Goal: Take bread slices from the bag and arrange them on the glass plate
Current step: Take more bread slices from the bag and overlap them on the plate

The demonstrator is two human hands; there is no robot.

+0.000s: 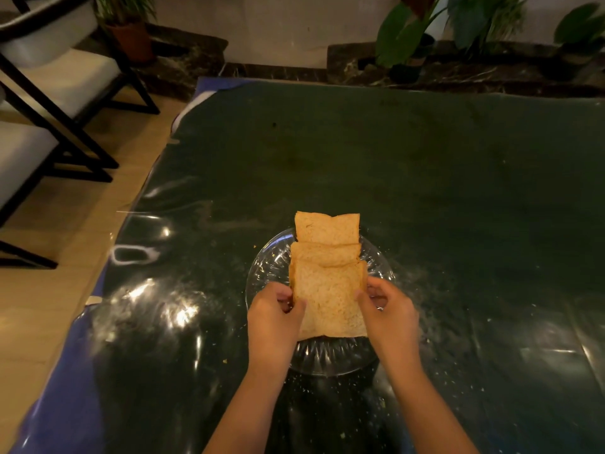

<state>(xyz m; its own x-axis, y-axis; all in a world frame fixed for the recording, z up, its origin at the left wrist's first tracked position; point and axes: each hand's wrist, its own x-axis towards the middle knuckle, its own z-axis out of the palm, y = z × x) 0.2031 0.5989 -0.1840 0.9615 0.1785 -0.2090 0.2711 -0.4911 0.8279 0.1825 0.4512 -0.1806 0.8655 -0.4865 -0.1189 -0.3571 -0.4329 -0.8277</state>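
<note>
A clear glass plate (327, 358) sits on the dark table near me. Bread slices lie on it in an overlapping row running away from me: a far slice (327, 227), a middle slice (322, 253) and a near slice (330, 299). My left hand (273, 317) pinches the left edge of the near slice. Gripping its right edge is my right hand (388, 312). The near slice seems to have another slice under it at its left edge. No bread bag is in view.
The table (425, 178) is covered with shiny dark plastic, with crumbs scattered around the plate. Its left edge drops to a wooden floor with black-framed chairs (65, 103). Potted plants (409, 37) stand beyond the far edge.
</note>
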